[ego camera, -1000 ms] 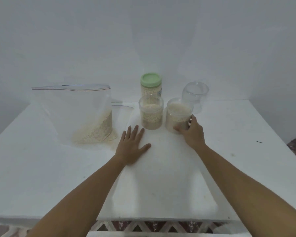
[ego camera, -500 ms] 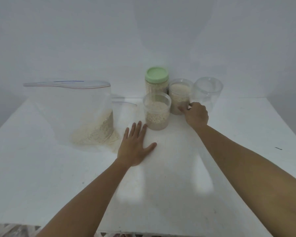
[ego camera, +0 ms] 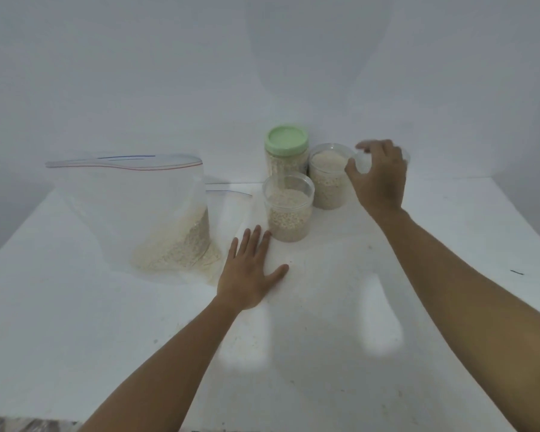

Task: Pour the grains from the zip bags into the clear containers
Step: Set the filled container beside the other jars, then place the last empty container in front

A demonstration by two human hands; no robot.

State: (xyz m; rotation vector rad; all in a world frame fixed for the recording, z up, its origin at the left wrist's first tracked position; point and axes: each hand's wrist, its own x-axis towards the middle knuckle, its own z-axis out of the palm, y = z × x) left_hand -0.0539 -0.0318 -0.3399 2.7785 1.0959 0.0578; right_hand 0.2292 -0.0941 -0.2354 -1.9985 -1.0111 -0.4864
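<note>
Two hands, two zip bags and four containers share the white table (ego camera: 75,322). Nearest, the left hand (ego camera: 251,271) lies flat on the tabletop with its fingers straight and a little spread, holding nothing. Its fingertips stop just short of the front container (ego camera: 289,210), at that jar's near left.

The front container is open and about half full of grains. To its left stands the upright zip bag (ego camera: 144,207), with a heap of pale grains in its bottom. Between the two, a flat zip bag (ego camera: 228,198) lies on the table, seemingly empty.

Behind the front container to the right is a second open container (ego camera: 328,182), filled with grains. Directly behind the front container is a green-lidded jar (ego camera: 286,151).

Farthest right of the front container, the empty container (ego camera: 363,165) is largely hidden by the right hand (ego camera: 379,182). That hand's fingers curve over the rim, and blur hides whether they grip.
</note>
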